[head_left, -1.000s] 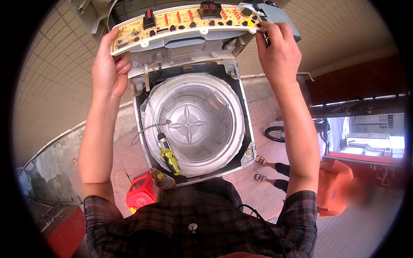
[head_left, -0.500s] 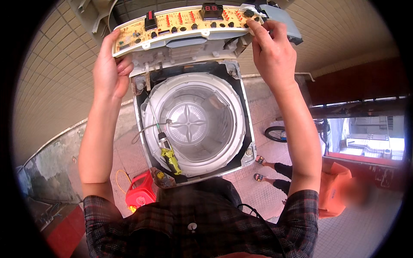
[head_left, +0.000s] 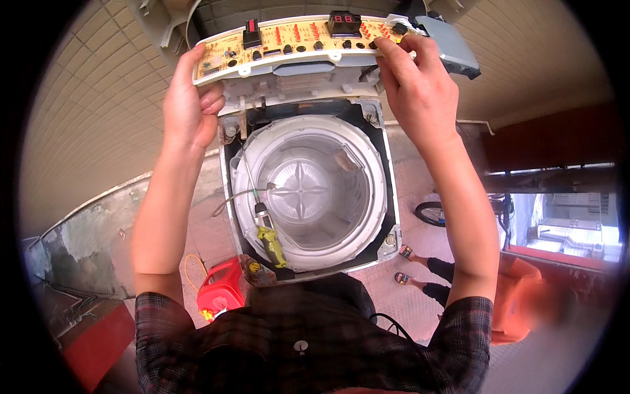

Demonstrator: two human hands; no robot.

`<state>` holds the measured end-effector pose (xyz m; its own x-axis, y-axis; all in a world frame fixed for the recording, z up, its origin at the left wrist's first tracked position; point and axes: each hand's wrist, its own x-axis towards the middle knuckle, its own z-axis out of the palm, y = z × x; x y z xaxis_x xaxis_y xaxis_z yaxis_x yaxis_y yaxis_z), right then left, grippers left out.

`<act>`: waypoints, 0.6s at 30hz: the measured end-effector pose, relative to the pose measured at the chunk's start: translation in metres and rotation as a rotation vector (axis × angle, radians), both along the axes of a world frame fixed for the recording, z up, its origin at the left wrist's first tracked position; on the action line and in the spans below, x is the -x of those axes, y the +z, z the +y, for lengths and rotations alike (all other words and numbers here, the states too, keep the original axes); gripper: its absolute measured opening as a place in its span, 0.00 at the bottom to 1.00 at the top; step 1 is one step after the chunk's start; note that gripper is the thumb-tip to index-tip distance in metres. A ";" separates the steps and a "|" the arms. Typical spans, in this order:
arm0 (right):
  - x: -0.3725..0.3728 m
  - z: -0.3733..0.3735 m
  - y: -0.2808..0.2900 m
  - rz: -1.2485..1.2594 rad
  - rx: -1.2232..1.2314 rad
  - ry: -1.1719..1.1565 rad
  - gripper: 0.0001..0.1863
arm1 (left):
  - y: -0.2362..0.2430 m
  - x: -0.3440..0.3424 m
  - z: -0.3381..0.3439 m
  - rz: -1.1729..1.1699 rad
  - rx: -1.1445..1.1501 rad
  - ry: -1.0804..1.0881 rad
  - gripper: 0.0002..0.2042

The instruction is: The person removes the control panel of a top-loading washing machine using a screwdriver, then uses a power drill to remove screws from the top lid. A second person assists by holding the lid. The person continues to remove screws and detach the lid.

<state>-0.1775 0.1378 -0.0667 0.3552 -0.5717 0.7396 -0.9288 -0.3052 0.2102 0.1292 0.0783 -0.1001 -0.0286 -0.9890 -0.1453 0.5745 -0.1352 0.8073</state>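
A long control panel with a yellowish circuit board (head_left: pixel 282 47) spans between my hands, its component side up. Red parts, black buttons and a dark display block (head_left: pixel 344 24) stand on the board. My left hand (head_left: pixel 191 105) grips the panel's left end, thumb on top and fingers curled beneath. At the right end, my right hand (head_left: pixel 420 82) has its fingers closed on the board's edge near white wires; the fingertips are partly hidden. Below is an opened top-loading washing machine with a metal drum (head_left: pixel 298 187). A green and black power screwdriver (head_left: pixel 270 244) lies across the tub's rim.
A grey plastic piece (head_left: pixel 449 49) is beside the panel's right end. A red jug (head_left: pixel 222 289) stands on the floor at left. To the right are a bicycle wheel (head_left: pixel 430 213) and a person in orange (head_left: pixel 515 302). A tiled wall (head_left: pixel 98 118) rises at left.
The whole scene has shifted slightly right and down in the picture. Both hands keep their grip on the panel, and the screwdriver stays on the tub.
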 end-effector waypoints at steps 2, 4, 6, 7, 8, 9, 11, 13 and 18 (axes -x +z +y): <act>0.000 -0.001 0.000 0.010 -0.009 -0.003 0.18 | 0.000 -0.002 0.001 -0.009 -0.003 0.000 0.11; 0.000 -0.002 0.002 0.028 -0.017 -0.007 0.18 | 0.000 0.000 0.002 -0.012 -0.003 -0.002 0.11; 0.000 -0.001 0.004 0.050 -0.028 -0.008 0.19 | -0.001 -0.002 0.001 -0.014 0.010 -0.021 0.11; -0.001 -0.001 0.004 0.034 -0.035 -0.015 0.19 | -0.001 -0.002 0.000 -0.012 0.012 -0.024 0.11; -0.003 0.000 0.004 0.018 -0.043 -0.022 0.19 | -0.001 -0.002 0.000 -0.009 0.015 -0.027 0.11; -0.006 0.001 0.004 0.000 -0.050 -0.026 0.19 | -0.002 -0.003 0.000 -0.008 0.018 -0.026 0.11; -0.014 0.005 0.004 0.024 -0.048 -0.016 0.20 | -0.003 -0.004 0.000 -0.005 0.025 -0.024 0.11; -0.022 0.005 0.005 0.020 -0.041 0.022 0.22 | -0.003 -0.004 0.000 -0.001 0.028 -0.031 0.11; -0.026 -0.002 -0.002 0.041 -0.022 0.049 0.20 | -0.005 -0.002 0.000 0.018 0.004 -0.016 0.11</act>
